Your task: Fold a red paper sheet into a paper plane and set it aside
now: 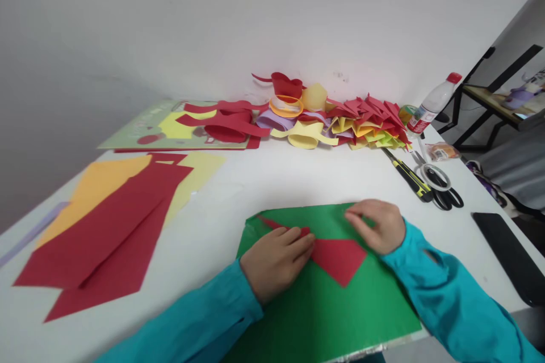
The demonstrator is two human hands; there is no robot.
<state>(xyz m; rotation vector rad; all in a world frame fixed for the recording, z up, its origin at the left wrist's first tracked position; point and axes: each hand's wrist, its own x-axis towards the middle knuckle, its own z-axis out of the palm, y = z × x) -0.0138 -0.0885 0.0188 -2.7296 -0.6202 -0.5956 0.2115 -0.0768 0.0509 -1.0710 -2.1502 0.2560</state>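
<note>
A red paper piece [339, 258] with a pointed lower end lies on a green sheet [353, 317] in front of me. My left hand [279, 261] rests on it, fingers together and curled, gripping its left part against the sheet. A narrow red end sticks out beyond those fingers at the upper left. Just above the sheet's right side is my right hand [378, 226], its thumb and index fingertips pinched together. Whatever may be between them is too small to make out. The right hand is apart from the red paper.
Red paper sheets [106, 232] overlap orange and pale yellow ones at left. Folded paper shapes [366, 119] and curled pieces line the wall. To the right are a utility knife [409, 174], scissors [447, 197], a tape roll [435, 177], a bottle [432, 103] and a black phone [508, 255].
</note>
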